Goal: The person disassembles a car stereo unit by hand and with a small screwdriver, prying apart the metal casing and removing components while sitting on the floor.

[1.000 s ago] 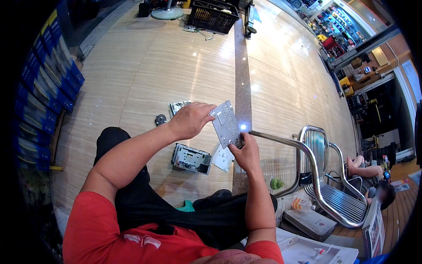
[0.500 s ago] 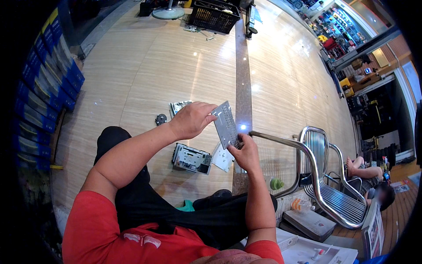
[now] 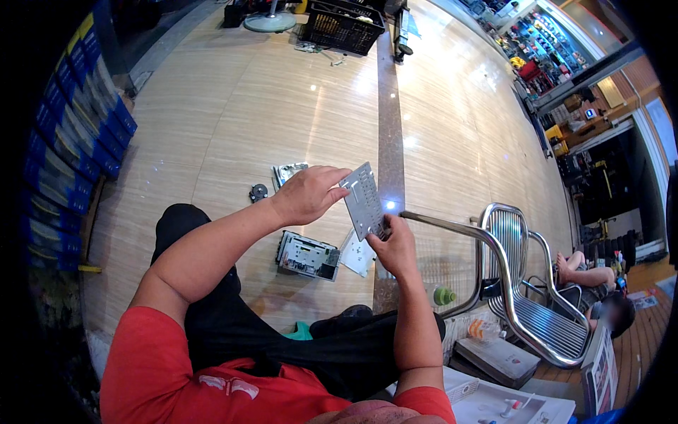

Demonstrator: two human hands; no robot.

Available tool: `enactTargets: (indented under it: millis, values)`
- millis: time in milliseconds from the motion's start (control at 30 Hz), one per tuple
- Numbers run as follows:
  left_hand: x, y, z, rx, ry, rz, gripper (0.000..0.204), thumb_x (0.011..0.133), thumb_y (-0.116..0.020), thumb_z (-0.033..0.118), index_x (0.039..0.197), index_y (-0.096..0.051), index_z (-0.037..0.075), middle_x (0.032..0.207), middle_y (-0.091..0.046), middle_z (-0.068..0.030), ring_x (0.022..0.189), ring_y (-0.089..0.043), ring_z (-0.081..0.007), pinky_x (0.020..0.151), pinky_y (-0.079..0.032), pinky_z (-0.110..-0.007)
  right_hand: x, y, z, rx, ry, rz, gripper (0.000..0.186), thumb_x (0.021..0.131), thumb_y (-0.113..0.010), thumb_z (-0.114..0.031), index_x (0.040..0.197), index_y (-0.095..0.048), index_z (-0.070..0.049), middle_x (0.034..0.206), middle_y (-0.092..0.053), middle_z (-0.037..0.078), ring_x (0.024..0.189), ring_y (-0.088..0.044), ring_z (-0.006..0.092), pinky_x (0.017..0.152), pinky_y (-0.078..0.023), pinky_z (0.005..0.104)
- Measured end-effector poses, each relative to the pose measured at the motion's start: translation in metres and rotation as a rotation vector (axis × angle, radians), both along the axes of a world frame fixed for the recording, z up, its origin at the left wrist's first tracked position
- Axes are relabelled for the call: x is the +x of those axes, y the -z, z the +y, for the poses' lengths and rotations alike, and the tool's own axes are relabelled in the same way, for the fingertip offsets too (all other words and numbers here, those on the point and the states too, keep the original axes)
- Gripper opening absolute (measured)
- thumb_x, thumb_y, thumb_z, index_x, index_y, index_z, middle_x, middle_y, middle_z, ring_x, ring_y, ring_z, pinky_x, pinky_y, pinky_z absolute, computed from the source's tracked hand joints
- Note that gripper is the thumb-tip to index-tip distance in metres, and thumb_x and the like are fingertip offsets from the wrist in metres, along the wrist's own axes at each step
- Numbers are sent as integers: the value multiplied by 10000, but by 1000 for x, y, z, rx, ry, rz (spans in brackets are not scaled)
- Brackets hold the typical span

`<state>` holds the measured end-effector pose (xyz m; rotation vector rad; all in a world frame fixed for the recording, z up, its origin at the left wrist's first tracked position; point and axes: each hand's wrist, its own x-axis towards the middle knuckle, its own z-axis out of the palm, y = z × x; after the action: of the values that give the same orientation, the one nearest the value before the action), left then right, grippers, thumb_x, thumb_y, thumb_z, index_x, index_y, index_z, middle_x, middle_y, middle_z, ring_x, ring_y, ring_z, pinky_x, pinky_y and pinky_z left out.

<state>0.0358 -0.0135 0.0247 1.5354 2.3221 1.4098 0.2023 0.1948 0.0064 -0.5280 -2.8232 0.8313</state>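
Glossy beige floor (image 3: 282,106), steel chair (image 3: 542,324), metal plate (image 3: 362,201) midair

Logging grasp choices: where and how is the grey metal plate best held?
Probably by the thin edges of the metal plate: left grip from the left at the upper-left edge, right grip from the right at the lower end. It is flat and tilted, so edge holds leave most of its face uncovered.
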Motion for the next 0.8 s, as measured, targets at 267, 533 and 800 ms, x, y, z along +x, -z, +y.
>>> enactTargets:
  millis: [267,533,800]
  values:
    - [0,5,0,-56,-25,-18,439,1014,-583,235,1359,-543,-33,1163,-660,-263,1084,-643,-411,951,-516,-452,1,-3,0,39,7,3,501,786,-808,-232,1184,-624,11,1090,-632,221,1027,-629,394,895,-515,452]
    - [-1,1,-1,-170,57,-106,525,1022,-553,201,1496,-413,23,1253,-616,-255,1164,-598,-407,1003,-482,-470,1,2,3,32,6,-20,503,791,-805,-241,1184,-618,11,1099,-629,223,1026,-628,398,893,-516,456]
    - [-2,5,-2,-176,48,-94,505,1027,-544,191,1484,-424,12,1256,-618,-250,1173,-600,-400,1013,-482,-459,1,1,0,42,-7,-18,501,791,-804,-238,1181,-618,14,1098,-626,226,1026,-628,402,888,-515,457]
